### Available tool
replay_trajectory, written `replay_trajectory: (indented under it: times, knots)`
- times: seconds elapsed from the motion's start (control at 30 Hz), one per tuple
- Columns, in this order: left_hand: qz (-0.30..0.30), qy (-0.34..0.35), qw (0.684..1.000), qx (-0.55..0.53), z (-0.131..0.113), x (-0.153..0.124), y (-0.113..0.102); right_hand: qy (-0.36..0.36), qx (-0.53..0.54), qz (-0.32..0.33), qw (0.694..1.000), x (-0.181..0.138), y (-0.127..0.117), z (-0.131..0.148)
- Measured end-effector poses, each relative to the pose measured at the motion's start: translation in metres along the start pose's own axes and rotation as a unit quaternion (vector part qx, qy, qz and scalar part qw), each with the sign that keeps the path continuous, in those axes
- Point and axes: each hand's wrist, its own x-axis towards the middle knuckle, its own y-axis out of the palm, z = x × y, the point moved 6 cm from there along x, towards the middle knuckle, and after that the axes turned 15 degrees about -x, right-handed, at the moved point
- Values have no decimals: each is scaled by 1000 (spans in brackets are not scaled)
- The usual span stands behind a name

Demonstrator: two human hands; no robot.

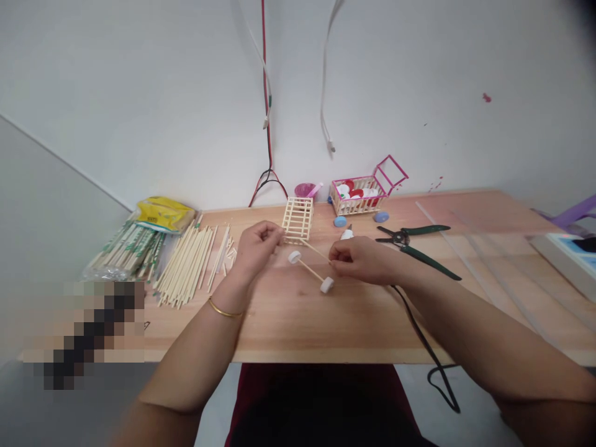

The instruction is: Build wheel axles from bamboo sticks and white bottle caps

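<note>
Pale wall (186, 93) backs a wooden surface (288, 335), its far edge behind the slatted frame (298, 219). Straight ahead of the hands, that frame lies with its long axis running roughly away from the person; its near left corner is at the fingertips of the left hand (257, 247), the nearer of the two. Those fingers are pinched together; whether they grip the corner or only sit beside it, I cannot tell. The right hand (361, 257) pinches one end of a stick (315, 251), which slants away and leftward, its far end at the frame's near edge. Just nearer the person, roughly parallel, lies an axle (311, 271) with two white wheels. Cutters (401, 239) and a cart (358, 198) bound the right and far right, a pile (184, 267) of sticks the left; open wood runs from the axle to the near edge.
</note>
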Motion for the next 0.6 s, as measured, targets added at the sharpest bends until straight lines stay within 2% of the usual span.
replay_trajectory:
  times: [0.1, 0.2, 0.3, 0.43, 0.6]
  knots:
    - [-135, 37, 986, 89, -5, 6, -31, -24, 19, -22, 999, 1, -1, 4]
    - [-207, 49, 950, 226, -4, 13, -53, -45, 42, -41, 997, 4, -2, 5]
    - [-208, 20, 928, 308, 6, 18, -59, -62, 65, -50, 995, 8, 0, 3]
    - [-176, -7, 923, 341, 18, 21, -55, -55, 83, -69, 993, 11, -1, -5]
    - [-205, -18, 909, 362, 18, 21, -62, -45, 59, -81, 994, 9, -2, -9]
